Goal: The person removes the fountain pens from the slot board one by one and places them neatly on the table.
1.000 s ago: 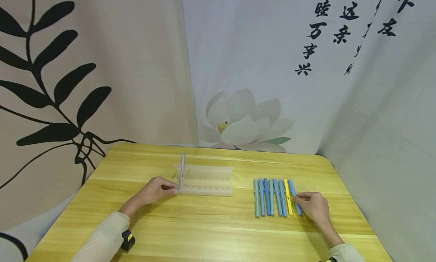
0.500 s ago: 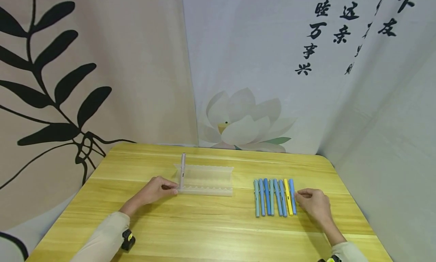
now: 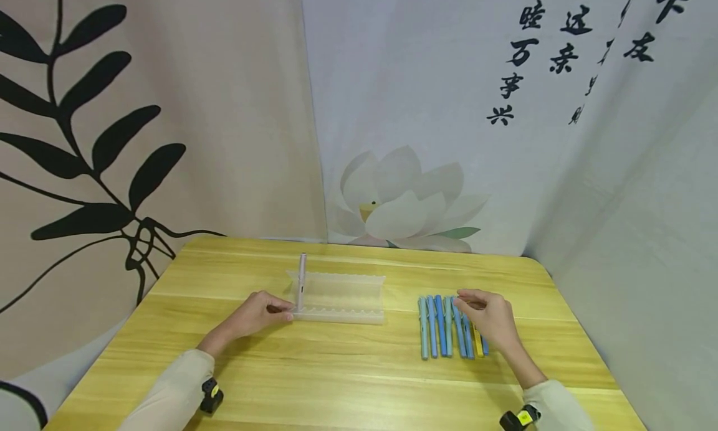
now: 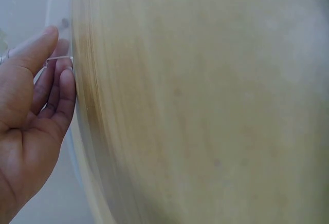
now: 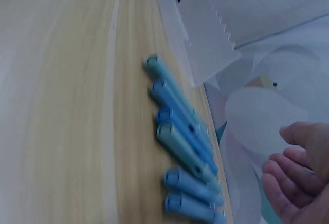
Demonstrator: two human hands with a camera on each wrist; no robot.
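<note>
A clear plastic pen rack with notched edges (image 3: 348,317) stands at the table's left-centre, with one pale pink pen (image 3: 301,281) upright at its left end. My left hand (image 3: 259,312) pinches that end of the rack between thumb and fingers; the left wrist view shows its clear edge at the fingertips (image 4: 66,77). Over the right part of a row of pens hovers my right hand (image 3: 490,316), fingers loosely bent and holding nothing. Green pens (image 3: 423,328) and blue pens (image 3: 440,325) lie side by side. The yellow pen (image 3: 478,344) is partly hidden under this hand.
The wooden table (image 3: 336,381) reaches back to a printed curtain (image 3: 404,107) hanging behind it. Another curtain (image 3: 645,200) borders the right side. Each wrist wears a small black camera, such as the left wrist camera (image 3: 211,396).
The right hand straightened the rightmost blue pen against the yellow one, let go, then moved left and up over the row. The left hand stays on the pen rack.
</note>
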